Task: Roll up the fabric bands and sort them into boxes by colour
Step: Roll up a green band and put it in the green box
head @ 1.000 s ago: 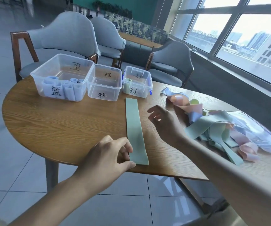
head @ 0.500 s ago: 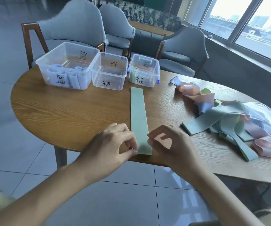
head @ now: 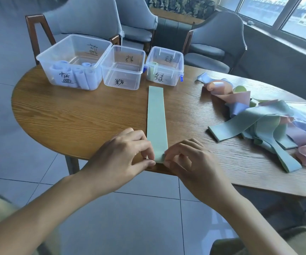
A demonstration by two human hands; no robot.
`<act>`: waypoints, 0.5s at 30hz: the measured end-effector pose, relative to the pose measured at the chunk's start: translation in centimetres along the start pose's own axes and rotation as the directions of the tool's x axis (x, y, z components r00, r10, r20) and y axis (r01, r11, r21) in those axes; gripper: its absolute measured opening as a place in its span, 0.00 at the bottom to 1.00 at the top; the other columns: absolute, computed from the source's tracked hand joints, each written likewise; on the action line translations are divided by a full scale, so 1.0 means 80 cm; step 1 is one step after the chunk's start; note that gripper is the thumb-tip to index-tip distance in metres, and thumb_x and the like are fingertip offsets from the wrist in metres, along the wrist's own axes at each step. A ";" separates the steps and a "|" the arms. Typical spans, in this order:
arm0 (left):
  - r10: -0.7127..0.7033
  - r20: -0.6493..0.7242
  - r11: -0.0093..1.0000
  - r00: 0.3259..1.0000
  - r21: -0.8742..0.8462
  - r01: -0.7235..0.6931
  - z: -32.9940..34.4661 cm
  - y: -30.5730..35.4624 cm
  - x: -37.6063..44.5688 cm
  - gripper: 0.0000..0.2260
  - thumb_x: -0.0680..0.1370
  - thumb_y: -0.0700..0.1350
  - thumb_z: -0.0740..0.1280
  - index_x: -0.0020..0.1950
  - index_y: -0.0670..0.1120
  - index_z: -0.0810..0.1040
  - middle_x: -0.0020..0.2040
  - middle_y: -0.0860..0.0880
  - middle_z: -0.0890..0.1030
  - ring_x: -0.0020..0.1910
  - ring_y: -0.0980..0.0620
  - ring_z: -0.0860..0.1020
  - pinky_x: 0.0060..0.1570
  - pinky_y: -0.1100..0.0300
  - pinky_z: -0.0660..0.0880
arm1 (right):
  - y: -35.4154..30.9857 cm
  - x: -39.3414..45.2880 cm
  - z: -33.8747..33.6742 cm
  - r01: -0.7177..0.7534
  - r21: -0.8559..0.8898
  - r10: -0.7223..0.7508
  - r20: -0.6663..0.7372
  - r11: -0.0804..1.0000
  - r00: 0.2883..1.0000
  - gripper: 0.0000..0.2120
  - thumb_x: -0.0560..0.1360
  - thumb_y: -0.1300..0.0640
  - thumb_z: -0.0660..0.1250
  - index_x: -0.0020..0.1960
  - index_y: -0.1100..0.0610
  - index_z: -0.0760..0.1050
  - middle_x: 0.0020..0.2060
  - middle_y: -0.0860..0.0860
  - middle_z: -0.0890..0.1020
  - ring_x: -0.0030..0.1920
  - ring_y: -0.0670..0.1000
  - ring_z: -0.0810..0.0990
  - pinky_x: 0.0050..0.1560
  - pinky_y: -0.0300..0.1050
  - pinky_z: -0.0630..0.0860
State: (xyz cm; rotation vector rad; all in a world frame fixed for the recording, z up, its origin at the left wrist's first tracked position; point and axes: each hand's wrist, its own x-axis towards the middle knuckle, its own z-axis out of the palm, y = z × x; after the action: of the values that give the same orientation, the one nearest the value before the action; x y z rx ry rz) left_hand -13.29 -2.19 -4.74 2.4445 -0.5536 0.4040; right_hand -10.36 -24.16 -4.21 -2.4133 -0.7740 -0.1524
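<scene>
Where the wooden table [head: 78, 115] curves toward the near edge: a green band [head: 155, 118], flat and straight, running from just short of the boxes down to that edge. Along the far side, in a row: a big clear box [head: 71, 59] with blue rolls inside, a middle box [head: 123, 69] showing only a written label, a small box [head: 166, 69] with one green roll against its left wall. Off to the right, well apart from the flat band: a loose heap of bands [head: 258, 122] in green, pink and blue, tangled over one another. At the band's near end, both hands side by side. Left hand [head: 122, 159] at the left corner, thumb and forefinger narrowly pinched on the fabric edge, other fingers curled above. Right hand [head: 190, 162] at the right corner, fingertips [head: 166, 153] curled round the end, lifting it slightly off the wood. Between the two hands, only a narrow strip of green showing.
</scene>
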 end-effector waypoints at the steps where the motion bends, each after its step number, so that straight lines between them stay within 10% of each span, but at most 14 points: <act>1: 0.003 0.005 1.000 1.000 0.005 -0.003 0.000 -0.001 0.001 0.05 0.75 0.50 0.75 0.42 0.54 0.80 0.42 0.58 0.74 0.46 0.55 0.71 0.45 0.57 0.72 | 0.001 0.000 0.001 0.004 -0.006 -0.004 0.002 1.000 1.000 0.02 0.75 0.50 0.70 0.44 0.47 0.79 0.45 0.41 0.81 0.52 0.45 0.75 0.52 0.37 0.70; 15: -0.033 0.034 0.986 0.999 0.162 0.027 0.008 0.000 0.004 0.07 0.78 0.56 0.64 0.45 0.54 0.77 0.43 0.59 0.73 0.47 0.55 0.67 0.51 0.58 0.67 | -0.005 0.007 0.003 0.026 -0.108 -0.024 0.023 0.994 0.999 0.04 0.78 0.54 0.68 0.45 0.51 0.78 0.52 0.42 0.75 0.57 0.48 0.71 0.58 0.37 0.66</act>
State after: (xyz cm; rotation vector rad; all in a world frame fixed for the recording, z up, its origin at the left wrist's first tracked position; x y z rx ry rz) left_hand -12.89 -2.65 -5.10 2.6167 -0.5169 0.4062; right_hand -10.15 -23.47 -4.09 -2.5115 -0.8256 -0.1829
